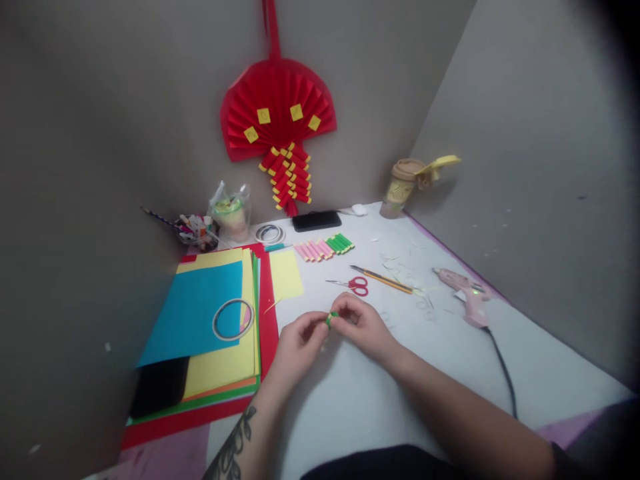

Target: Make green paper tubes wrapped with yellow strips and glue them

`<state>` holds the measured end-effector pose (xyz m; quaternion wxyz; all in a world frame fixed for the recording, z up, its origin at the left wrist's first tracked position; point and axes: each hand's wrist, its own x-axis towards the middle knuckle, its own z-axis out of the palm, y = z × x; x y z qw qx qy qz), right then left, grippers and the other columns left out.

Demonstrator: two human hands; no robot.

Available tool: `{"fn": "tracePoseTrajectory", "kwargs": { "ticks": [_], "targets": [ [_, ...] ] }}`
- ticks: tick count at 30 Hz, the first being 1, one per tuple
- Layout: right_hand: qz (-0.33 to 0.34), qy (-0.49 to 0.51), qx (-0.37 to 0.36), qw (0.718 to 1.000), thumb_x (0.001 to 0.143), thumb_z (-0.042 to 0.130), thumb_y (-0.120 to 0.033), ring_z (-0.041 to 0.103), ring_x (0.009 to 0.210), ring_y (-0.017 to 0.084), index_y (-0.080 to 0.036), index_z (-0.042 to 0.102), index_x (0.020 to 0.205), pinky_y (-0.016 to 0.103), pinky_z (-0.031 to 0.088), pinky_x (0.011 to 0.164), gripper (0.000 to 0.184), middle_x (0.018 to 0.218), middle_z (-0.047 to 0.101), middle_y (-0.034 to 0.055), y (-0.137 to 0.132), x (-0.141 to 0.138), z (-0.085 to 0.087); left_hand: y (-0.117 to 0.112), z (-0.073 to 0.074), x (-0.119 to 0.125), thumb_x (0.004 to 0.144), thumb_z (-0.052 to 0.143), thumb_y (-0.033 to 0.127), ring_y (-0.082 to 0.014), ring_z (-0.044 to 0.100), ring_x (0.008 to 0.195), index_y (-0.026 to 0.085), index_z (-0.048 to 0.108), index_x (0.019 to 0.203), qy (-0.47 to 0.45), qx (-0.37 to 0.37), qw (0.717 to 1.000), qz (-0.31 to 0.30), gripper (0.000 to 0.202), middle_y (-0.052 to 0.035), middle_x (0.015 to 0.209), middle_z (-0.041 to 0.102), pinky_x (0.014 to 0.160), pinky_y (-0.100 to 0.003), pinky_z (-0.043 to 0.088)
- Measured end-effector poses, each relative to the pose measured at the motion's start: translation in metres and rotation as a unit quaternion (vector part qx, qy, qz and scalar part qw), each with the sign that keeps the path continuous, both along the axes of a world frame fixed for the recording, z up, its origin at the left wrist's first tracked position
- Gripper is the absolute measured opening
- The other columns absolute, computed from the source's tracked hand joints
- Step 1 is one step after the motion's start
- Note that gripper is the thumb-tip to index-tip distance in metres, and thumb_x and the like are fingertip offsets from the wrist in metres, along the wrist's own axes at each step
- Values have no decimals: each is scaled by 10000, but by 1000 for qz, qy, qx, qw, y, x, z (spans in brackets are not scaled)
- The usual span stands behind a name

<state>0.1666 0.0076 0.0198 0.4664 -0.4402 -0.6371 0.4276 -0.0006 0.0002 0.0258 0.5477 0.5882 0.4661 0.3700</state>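
Between my fingertips is a small green paper roll [331, 318] with a yellow band, held over the white table. My left hand [303, 337] pinches it from the left, and my right hand [361, 325] pinches it from the right. The fingers cover much of it. Just beyond my hands lie scissors with red handles [359, 286] and a yellow-orange craft knife [383, 279]. Farther back, pink paper rolls [314, 251] and green paper rolls [341, 243] with yellow ends sit in a row.
A stack of coloured paper with a blue sheet [195, 307] and a tape roll [233, 319] is at left. At right rests a pink glue gun [467, 293] with its cord. A phone [317, 221] and a lidded cup [399, 190] stand near the wall, below a red paper fan [279, 100].
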Motion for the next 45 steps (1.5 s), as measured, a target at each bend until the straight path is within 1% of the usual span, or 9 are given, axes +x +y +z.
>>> {"fn": "tracePoseTrajectory", "kwargs": {
  "ticks": [4, 7, 10, 14, 22, 28, 36, 41, 45],
  "targets": [
    [2, 12, -21, 1000, 789, 636, -358, 530, 718, 159, -197, 589, 827, 286, 439, 640, 172, 799, 539, 23, 1, -1, -5, 3, -4, -2, 811, 576, 387, -119, 537, 603, 135, 670, 962, -50, -58, 997, -11, 309, -28, 686, 628, 587, -239, 436],
    [-22, 39, -26, 999, 775, 657, -358, 535, 721, 152, -210, 554, 921, 279, 446, 631, 232, 860, 542, 25, 1, -3, -8, 3, -6, -2, 806, 588, 402, -109, 518, 601, 133, 661, 973, -59, -75, 995, -5, 325, -25, 703, 617, 574, -229, 421],
    [-18, 19, 19, 999, 792, 641, -300, 522, 736, 150, -208, 549, 876, 277, 440, 640, 154, 856, 529, 24, 0, -2, -7, 2, -5, -2, 809, 589, 394, -113, 530, 638, 139, 645, 971, -57, -76, 996, 1, 307, -30, 745, 624, 593, -224, 422],
    [3, -13, 77, 997, 831, 572, -197, 524, 819, 168, -209, 571, 840, 297, 435, 696, 15, 858, 538, 36, 0, -1, -2, 3, -3, -2, 806, 600, 357, -143, 573, 775, 152, 630, 965, -47, -39, 998, 2, 261, -58, 886, 651, 690, -241, 444],
    [-8, -54, 71, 996, 805, 558, -114, 522, 808, 162, -200, 552, 769, 282, 421, 661, 93, 847, 537, 34, 1, -1, 2, 2, 0, -3, 806, 596, 326, -186, 621, 872, 168, 668, 988, 24, -9, 1000, 3, 252, -75, 983, 696, 762, -267, 469],
    [5, -73, 64, 995, 804, 547, -112, 507, 780, 153, -195, 527, 743, 264, 405, 625, 105, 828, 524, 31, 0, -2, 2, -2, 1, -3, 845, 538, 321, -182, 639, 830, 194, 703, 982, 140, 82, 987, 14, 249, -52, 964, 714, 706, -256, 471],
    [18, -78, 57, 995, 825, 545, -183, 493, 735, 148, -196, 515, 727, 261, 388, 604, 103, 792, 507, 23, 1, -2, 1, -5, 4, -2, 884, 461, 246, -168, 639, 870, 200, 687, 1010, 195, 161, 967, -15, 262, -47, 962, 710, 782, -256, 465],
    [47, -94, 45, 993, 844, 519, -188, 487, 724, 146, -194, 509, 720, 266, 382, 618, 125, 773, 499, 16, 2, 0, -1, -5, 0, -1, 856, 520, 252, -156, 649, 811, 179, 681, 944, 206, 196, 958, 29, 197, -48, 922, 716, 730, -238, 480],
    [62, -108, 57, 991, 861, 489, -174, 491, 741, 153, -192, 509, 727, 280, 383, 654, 136, 768, 497, 15, 2, 0, -3, -5, -2, -3, 854, 522, 238, -143, 651, 744, 193, 682, 888, 212, 211, 954, 23, 169, -28, 856, 722, 681, -228, 480]
  ]
}}
